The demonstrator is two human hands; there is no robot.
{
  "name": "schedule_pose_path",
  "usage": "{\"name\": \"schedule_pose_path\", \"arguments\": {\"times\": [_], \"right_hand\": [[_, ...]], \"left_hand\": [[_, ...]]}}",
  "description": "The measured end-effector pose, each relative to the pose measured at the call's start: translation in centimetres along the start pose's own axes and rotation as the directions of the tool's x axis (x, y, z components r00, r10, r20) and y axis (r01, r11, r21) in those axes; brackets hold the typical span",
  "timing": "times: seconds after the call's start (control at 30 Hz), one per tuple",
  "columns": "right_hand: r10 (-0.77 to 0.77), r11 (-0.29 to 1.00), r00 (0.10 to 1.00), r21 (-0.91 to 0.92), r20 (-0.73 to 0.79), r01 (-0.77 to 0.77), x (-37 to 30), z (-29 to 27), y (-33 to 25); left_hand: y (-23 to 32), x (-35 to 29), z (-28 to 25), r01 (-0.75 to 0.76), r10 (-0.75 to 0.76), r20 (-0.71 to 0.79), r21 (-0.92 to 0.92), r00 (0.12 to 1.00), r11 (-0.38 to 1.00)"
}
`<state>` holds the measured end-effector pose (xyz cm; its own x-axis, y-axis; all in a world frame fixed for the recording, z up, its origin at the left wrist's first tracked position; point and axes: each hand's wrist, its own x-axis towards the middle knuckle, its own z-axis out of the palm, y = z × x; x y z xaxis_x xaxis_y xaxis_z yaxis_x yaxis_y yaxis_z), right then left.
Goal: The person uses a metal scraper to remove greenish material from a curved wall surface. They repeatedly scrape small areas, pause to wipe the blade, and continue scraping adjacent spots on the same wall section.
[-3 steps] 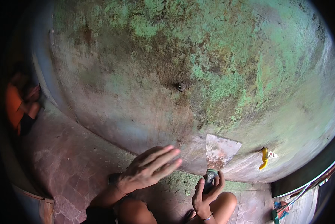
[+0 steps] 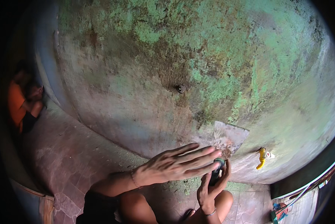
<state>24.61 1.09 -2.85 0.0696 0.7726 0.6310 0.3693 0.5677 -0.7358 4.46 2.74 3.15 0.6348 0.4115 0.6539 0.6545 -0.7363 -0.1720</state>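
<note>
Left of one yellow tap (image 2: 262, 158), one flat scraper (image 2: 231, 137), gray with brown dirt, was in the right grip (image 2: 206, 197); the left grip (image 2: 166, 168) was wide, near it.

No readable text, number, brand or sign. Yellow tap (image 2: 261, 159), right of right hand (image 2: 208, 196): small reddish mark on round white end (image 2: 268, 155), too small to make out. Scraper (image 2: 233, 136) in right hand: blotched blade, any print illegible. Wall (image 2: 137, 97) beyond hand: no legible lettering.

Utility area: yellow tap (image 2: 262, 155), paving (image 2: 68, 149)
</note>
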Motion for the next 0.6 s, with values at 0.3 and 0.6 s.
{"name": "schedule_pose_path", "arguments": {"times": [0.3, 0.6], "right_hand": [[-0.239, 0.949, 0.971, -0.209, 0.018, 0.237, 6.8, -1.5, -4.6], [-0.332, 0.907, 0.938, -0.239, 0.104, 0.347, 7.9, -1.1, -6.3]], "left_hand": [[-4.5, 13.0, 3.5, -0.337, 0.327, -0.395, 0.047, 0.858, 0.940], [-6.1, 13.0, 4.7, -0.251, 0.236, -0.541, 0.047, 0.808, 0.967]]}}
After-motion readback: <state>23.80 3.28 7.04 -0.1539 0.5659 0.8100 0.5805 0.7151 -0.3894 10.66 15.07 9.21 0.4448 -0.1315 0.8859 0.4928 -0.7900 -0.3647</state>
